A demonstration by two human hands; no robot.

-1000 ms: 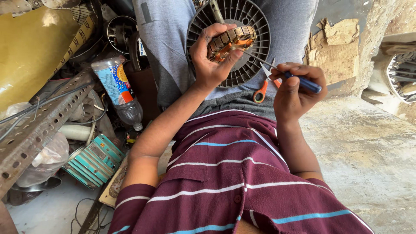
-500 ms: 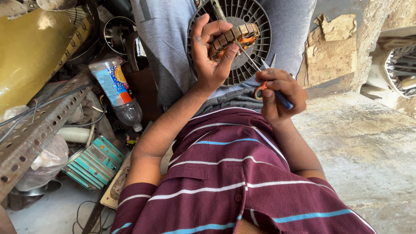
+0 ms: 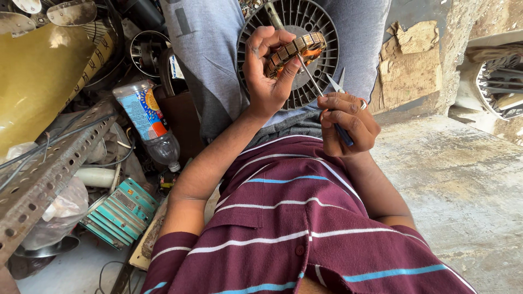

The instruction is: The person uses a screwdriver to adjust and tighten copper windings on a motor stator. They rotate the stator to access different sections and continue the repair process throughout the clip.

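Observation:
My left hand (image 3: pixel 267 73) grips a small motor stator (image 3: pixel 297 51), a laminated metal ring with copper-orange windings, held up in front of my lap. My right hand (image 3: pixel 346 122) is closed around a blue-handled screwdriver (image 3: pixel 313 84), whose thin shaft slants up-left and touches the stator. The same hand also carries a pair of scissors (image 3: pixel 336 81); one pointed blade and a finger ring show above my fingers. Both hands are over my grey trousers, above my maroon striped shirt.
A round dark fan grille (image 3: pixel 327 27) rests on my lap behind the stator. On the left lie a plastic bottle (image 3: pixel 147 122), a perforated metal angle (image 3: pixel 49 174), a teal ribbed box (image 3: pixel 120 209) and a yellow sheet (image 3: pixel 38 76). Concrete floor (image 3: pixel 463 179) is to the right.
My right hand has risen and moved left toward the stator, bringing the screwdriver tip against it. The left hand has turned the stator slightly in its grip.

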